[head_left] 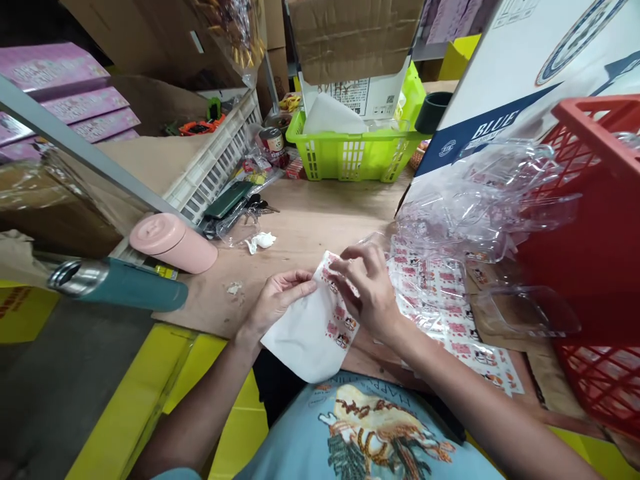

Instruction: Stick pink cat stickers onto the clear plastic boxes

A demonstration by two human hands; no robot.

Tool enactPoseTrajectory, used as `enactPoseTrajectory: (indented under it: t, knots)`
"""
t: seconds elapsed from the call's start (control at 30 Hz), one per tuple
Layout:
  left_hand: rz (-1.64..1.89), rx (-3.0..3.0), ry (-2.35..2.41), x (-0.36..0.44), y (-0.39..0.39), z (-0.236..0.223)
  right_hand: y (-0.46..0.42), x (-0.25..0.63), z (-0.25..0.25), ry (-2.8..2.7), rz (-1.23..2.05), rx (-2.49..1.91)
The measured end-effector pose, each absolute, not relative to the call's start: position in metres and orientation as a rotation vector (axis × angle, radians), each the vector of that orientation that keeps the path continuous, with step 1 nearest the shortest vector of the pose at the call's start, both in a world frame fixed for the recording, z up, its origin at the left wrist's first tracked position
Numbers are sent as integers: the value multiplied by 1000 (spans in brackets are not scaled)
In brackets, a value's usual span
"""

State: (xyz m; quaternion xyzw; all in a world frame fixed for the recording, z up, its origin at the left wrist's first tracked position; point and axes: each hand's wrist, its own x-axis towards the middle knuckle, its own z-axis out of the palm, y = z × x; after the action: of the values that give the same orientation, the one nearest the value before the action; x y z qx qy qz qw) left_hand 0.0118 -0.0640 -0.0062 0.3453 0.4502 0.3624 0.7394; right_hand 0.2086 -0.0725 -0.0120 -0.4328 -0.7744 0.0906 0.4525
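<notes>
1. Closest to the blue shirt (300, 447), a white, slightly curved paper sheet (295, 343) is held tilted above the wooden tabletop's (315, 213) front edge. Its broad left part is blank; small pink-red blocks and black, white and orange cartoon figures run down its right side.
2. The left hand (280, 297) clamps the sheet's upper left edge between thumb and fingers.
3. The right hand (373, 290) bends over the printed upper right part, fingertips bunched there; whether they grip anything I cannot tell.
4. Right of it, similarly printed white sheets (457, 327) lie flat on the tabletop, partly beneath clear plastic containers (480, 207).
5. Farther back stands a lime-green slotted plastic basket (327, 157).
</notes>
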Motion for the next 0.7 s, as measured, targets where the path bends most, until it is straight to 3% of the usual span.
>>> enactPoseTrajectory:
  t: [0.27, 0.43, 0.57, 0.7]
  knots:
    - [952, 1054, 992, 15, -70, -9, -75, 198, -17, -1886, 323, -982]
    - [940, 1051, 983, 17, -76, -11, -73, 201, -13, -1740, 644, -1046]
    - [843, 1068, 999, 7, -64, -26, -65, 215, -3, -1284, 952, -1120]
    - [1039, 1478, 1340, 6, -44, -35, -57, 233, 8, -1068, 782, -1118]
